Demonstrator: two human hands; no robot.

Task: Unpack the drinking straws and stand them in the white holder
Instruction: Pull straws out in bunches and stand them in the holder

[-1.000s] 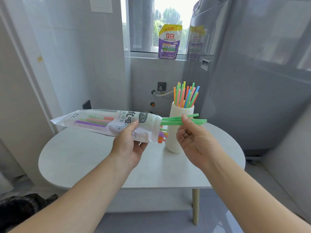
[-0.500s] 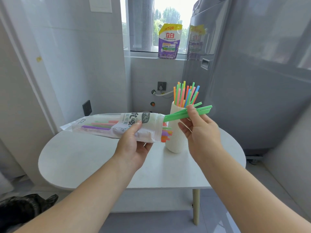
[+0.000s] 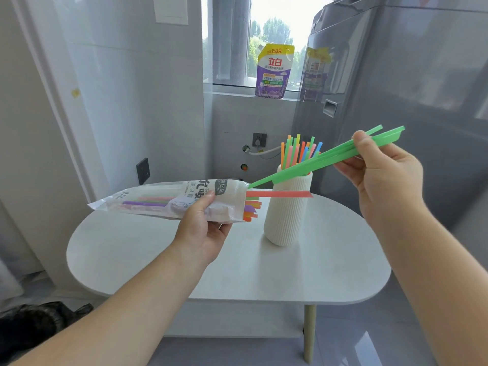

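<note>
My left hand (image 3: 204, 228) grips a clear plastic straw packet (image 3: 163, 200) held level over the table, its open end facing right. Purple, orange and green straw ends poke out, and one red straw (image 3: 280, 194) sticks out farther, across the holder's front. My right hand (image 3: 380, 175) pinches a small bunch of green straws (image 3: 317, 162), slanted up to the right, their lower tips still at the packet mouth. The white ribbed holder (image 3: 286, 215) stands on the table between my hands with several coloured straws (image 3: 298, 151) upright in it.
The round white table (image 3: 158, 254) carries only the holder. A grey appliance (image 3: 409, 88) stands close on the right. A purple detergent pouch (image 3: 273, 71) sits on the window sill behind. A black bag (image 3: 34, 328) lies on the floor at lower left.
My right hand has drawn the green straws up and to the right, almost out of the packet. A red straw has slid partway out. The left hand holds the packet steady.
</note>
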